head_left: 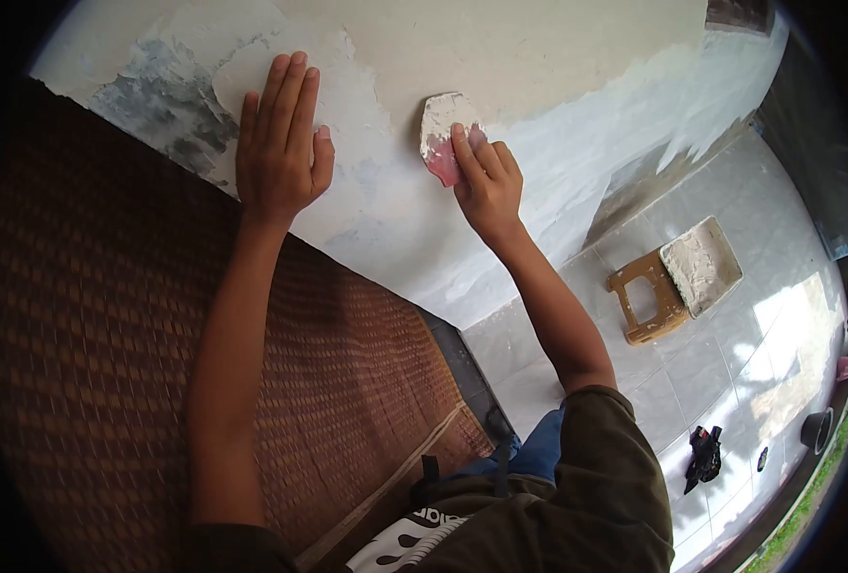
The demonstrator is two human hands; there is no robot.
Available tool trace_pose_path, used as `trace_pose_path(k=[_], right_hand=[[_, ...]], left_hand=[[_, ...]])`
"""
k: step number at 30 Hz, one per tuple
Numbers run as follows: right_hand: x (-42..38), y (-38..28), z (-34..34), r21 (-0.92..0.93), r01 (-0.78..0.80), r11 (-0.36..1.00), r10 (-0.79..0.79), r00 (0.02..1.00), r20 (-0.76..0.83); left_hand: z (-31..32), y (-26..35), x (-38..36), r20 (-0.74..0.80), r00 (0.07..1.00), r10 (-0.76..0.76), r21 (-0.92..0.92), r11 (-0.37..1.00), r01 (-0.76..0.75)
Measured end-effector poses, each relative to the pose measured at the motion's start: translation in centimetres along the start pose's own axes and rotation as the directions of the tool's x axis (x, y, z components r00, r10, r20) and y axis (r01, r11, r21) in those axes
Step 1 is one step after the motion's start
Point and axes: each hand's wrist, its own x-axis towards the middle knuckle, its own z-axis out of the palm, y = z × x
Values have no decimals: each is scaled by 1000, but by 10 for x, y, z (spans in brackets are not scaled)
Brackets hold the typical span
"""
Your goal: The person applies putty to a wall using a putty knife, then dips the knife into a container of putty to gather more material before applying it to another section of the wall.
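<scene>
My left hand (279, 153) lies flat against the wall (366, 143), fingers stretched out, beside a rough grey patch (171, 105) where the surface is broken. In my right hand (493, 186) is a pink putty scraper (443, 158), its broad end coated with off-white putty. The scraper is at the wall surface, to the right of my left hand; whether its edge touches cannot be made out. Pale putty covers much of the wall in uneven smears.
A woven brown mat (338, 353) hangs or lies at the left below the wall. On the grey tiles (653, 401) stands a brown stool (648, 325) with a putty-filled tray (701, 263). A black plastic bag (703, 458) and a dark basin (815, 432) are farther right.
</scene>
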Motion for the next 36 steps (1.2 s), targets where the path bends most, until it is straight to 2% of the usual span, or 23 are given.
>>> trace_pose_path(k=[3,10,14,16,18,20,24,25,28,29,32,36], right_hand=[[-7,3,13,-123,32,992,-25,998,59],[-49,-8,26,-108,-109,988,117,991,70],[-66,-43,10,57,-326,944,311,933,182],[-71,-74,-7,223,-457,861,379,869,317],[-64,-90,-20,349,-407,844,302,899,317],[-43,-81,-22,349,-366,863,329,930,164],[-3,-34,-4,97,-363,927,370,926,-77],[1,-29,0,1,-378,926,378,924,-51],[-11,-35,24,-111,-332,937,331,943,-24],[-17,-47,26,-117,-355,928,360,932,28],[-40,-91,25,-19,-417,909,416,901,124],[-67,-136,-8,257,-483,837,400,861,314]], left_hand=[[0,0,0,2,1000,8,17,1000,-8],[0,-2,-1,-6,1000,10,21,1000,-9],[0,-3,-1,2,1000,11,26,1000,-11],[0,-2,-1,5,1000,-2,16,1000,2],[0,-2,0,12,1000,-19,12,1000,19],[0,-2,-1,27,999,-26,14,1000,26],[0,-2,-2,25,999,-25,26,999,25],[1,-2,-2,25,999,-26,19,999,25],[1,-2,-1,21,1000,-21,10,1000,21],[1,-2,-1,18,1000,-21,11,1000,20],[-1,-1,0,34,999,-23,31,999,22],[-1,-1,0,27,999,-28,10,1000,28]])
